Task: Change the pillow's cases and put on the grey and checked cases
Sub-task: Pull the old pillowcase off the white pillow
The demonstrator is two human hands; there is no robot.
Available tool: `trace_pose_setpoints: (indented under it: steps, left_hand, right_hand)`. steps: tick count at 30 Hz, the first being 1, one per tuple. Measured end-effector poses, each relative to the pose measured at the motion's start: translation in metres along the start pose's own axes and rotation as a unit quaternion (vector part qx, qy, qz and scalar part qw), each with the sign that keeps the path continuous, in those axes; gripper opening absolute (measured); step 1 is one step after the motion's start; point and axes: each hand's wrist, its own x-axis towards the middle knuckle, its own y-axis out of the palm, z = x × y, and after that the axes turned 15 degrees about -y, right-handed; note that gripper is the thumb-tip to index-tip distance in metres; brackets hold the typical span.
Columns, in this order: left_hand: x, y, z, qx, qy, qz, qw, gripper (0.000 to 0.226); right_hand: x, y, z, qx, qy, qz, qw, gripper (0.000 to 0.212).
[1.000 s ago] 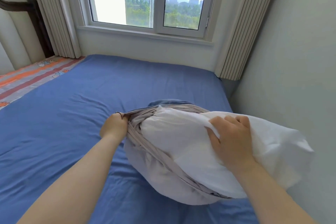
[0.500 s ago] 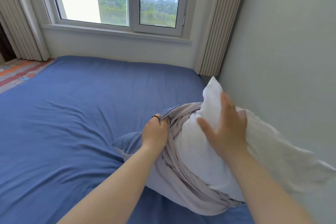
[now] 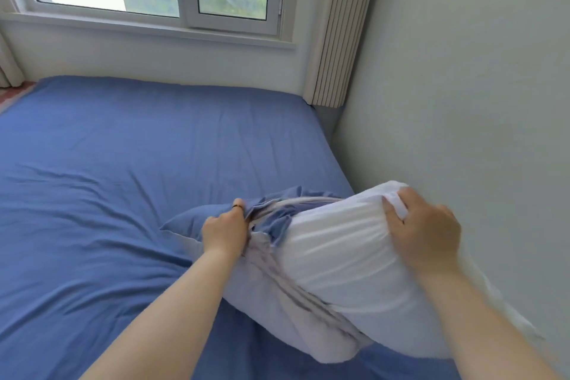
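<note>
Pillow point(image 3: 345, 259) and bunched case point(image 3: 271, 222) are found at the near right side of the bed point(image 3: 123, 179), close against the wall point(image 3: 462, 71), with the lower side resting on the bed. The left hand point(image 3: 225, 233) is curled in a tight grip on the gathered folds of the case at the pillow's left end. The right hand point(image 3: 425, 231) has its grip closed over the bare white corner at the far right end. Most of the pillow is seen uncovered, while the case is crumpled in a band round its left part and along its underside.

The step in hand is judged to be the parting of pillow and case, each being held at an opposite end. Whether the fabric is being stripped off or worked on cannot be settled from one view, though its blue outer face suggests an old case being removed. If so, the next move calls for a firm hold on the white corner while the folds are slid off the left end without catching.

The pillow's near right end is covered by the right forearm and blurred. How far either grip reaches into the cloth is hidden. No checked case can be made out, and only the pale greyish inner face of the bunched fabric looks grey.
</note>
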Motion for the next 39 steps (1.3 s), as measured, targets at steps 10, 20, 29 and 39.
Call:
trace_pose_setpoints:
  steps: [10,20,29,39]
  left_hand:
    - [0.002,-0.005,0.022,-0.216,-0.112,0.102,0.965,0.018]
    - [-0.039,-0.076,-0.057,-0.506,0.035,0.042,0.861,0.032]
    - [-0.028,0.000,0.010,-0.294,-0.091,0.107,0.946,0.011]
    - [-0.043,0.045,-0.062,-0.082,0.215,0.116,0.966,0.068]
  right_hand:
    - [0.012,-0.003,-0.058,-0.044,0.132,0.025,0.990,0.027]
    - [-0.006,0.039,0.065,-0.042,-0.200,0.277,0.939,0.076]
    - [-0.027,0.011,-0.033,-0.092,-0.160,0.371,0.910,0.029]
    - [-0.085,0.027,-0.085,-0.149,0.049,0.404,0.901,0.043]
